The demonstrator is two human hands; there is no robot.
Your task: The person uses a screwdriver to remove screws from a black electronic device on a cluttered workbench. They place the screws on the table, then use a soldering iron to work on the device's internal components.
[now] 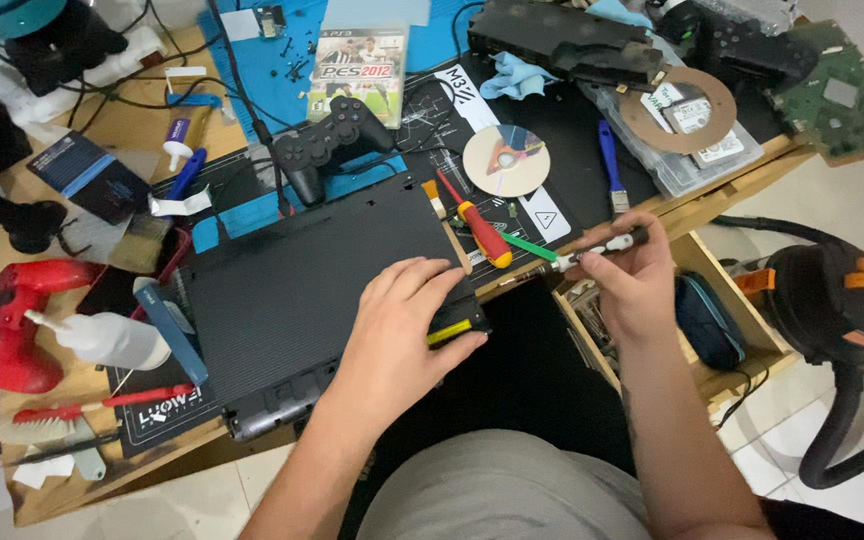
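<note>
At the far left of the worktop (122, 130) a red tool (12, 320) and a white squeeze bottle (112, 340) are seen, with a red-handled brush (82, 410) lying below them. Further right, a black game console (292, 300) is laid flat across a dark mat, near the front edge of the worktop. The left hand (402, 330) is spread flat over the console's right front corner, fingers extended and pressing down, nothing being gripped (a yellow-marked part shows just under the fingertips). Behind the console a black game controller (327, 140) and a disc (505, 160) are placed. A red and yellow screwdriver (477, 230) is rested just beside the console's right edge. To the right, beyond the worktop's edge, a slim driver (597, 250) with a green section is grasped in the closed fingers of the right hand (632, 280), above an open wooden drawer (722, 340). A black vacuum cleaner (832, 310) is stood on the floor at the far right.
</note>
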